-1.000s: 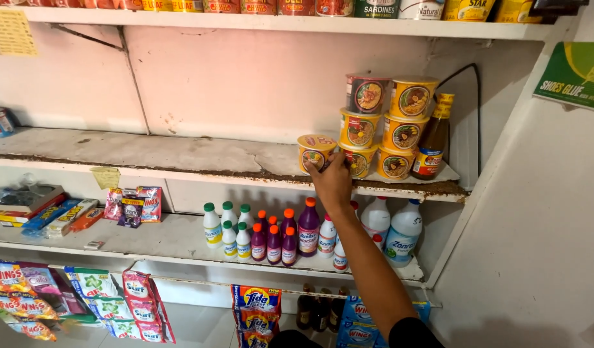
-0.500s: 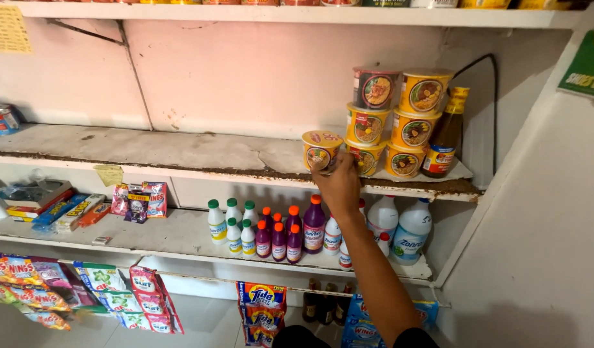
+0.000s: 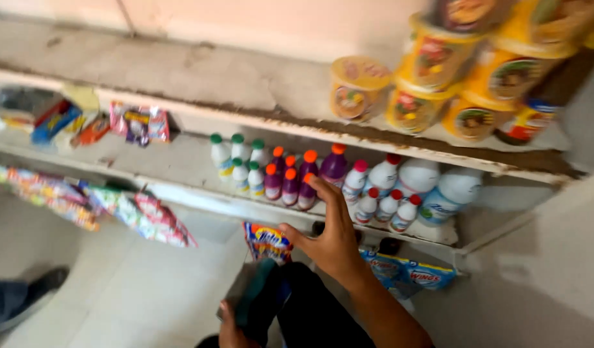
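Down from the yellow cup [image 3: 358,87] it held at the upper shelf [image 3: 200,77], the right hand [image 3: 332,235] now hangs open and empty before the small purple bottles [image 3: 290,183]. Motion blur smears everything. At the bottom edge, cut off, the left hand [image 3: 232,328] grips a dark teal object [image 3: 258,303], its kind unclear. Stacked yellow cups [image 3: 464,77] stand beside the lone cup; white bottles [image 3: 426,187] line the lower shelf

Yellow round tubs [image 3: 432,71] top shelf, blue packs [image 3: 406,274] below
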